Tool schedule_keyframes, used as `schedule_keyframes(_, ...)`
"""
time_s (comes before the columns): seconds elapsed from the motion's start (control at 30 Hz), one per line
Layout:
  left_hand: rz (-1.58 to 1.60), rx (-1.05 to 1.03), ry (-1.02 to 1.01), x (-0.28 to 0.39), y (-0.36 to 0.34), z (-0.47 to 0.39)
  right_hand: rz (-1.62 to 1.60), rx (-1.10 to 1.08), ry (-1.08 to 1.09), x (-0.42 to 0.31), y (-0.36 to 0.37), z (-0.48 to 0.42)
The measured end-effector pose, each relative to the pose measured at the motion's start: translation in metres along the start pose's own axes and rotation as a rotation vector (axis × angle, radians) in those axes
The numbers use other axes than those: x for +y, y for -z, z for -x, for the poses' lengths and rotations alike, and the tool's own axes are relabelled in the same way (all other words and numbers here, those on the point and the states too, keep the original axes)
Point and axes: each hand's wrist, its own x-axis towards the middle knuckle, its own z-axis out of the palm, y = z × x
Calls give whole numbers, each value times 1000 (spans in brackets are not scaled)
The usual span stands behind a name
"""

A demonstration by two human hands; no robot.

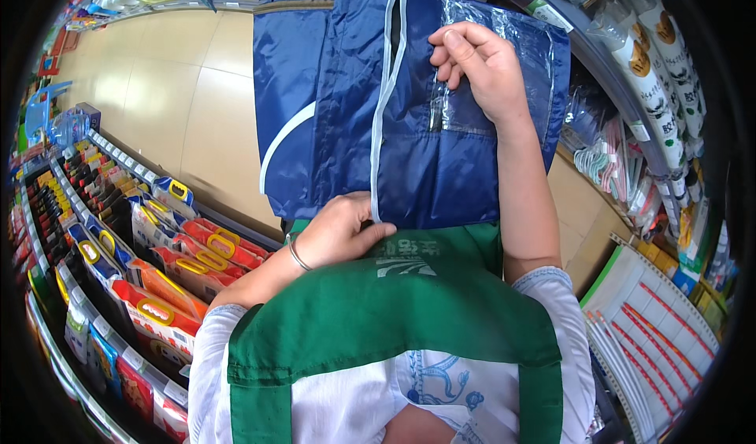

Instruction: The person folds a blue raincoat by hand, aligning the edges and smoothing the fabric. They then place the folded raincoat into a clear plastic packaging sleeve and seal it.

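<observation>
A dark blue nylon fabric cover or bag (354, 90) spreads out in front of my green apron (390, 326). White piping edges a long slit in it, and a clear plastic panel (496, 95) is set into its right part. At the slit's lower end, my left hand (342, 228) grips the piped edge, with some fingers hidden behind the fabric. Over the left side of the clear panel is my right hand (481, 69), its fingers curled and its thumb against the index finger. Whether it pinches any fabric cannot be made out.
At left, shelves hold red and orange bags with yellow handles (156, 311) and rows of bottles (100, 178). A tiled floor (159, 84) runs along the aisle. Packaged goods (655, 72) hang at right, above a white grid panel (655, 326) with red-and-white rods.
</observation>
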Motion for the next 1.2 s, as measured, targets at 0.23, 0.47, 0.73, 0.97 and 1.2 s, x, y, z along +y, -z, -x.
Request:
schedule_keyframes(0.23, 96, 89, 123, 3, -3, 13, -39, 2, 14, 2, -2, 1)
schedule_keyframes(0.47, 347, 161, 185, -5, -12, 23, -45, -14, 18, 2, 1, 3)
schedule_keyframes(0.73, 519, 124, 313, -1, 1, 30, -67, 40, -30, -4, -6, 6)
schedule_keyframes(0.97, 236, 509, 144, -6, 32, 40, 812, 171, 615, -8, -33, 7)
schedule_keyframes(1.2, -648, 774, -23, -7, 66, 23, 1134, 16, 489, -6, -40, 8)
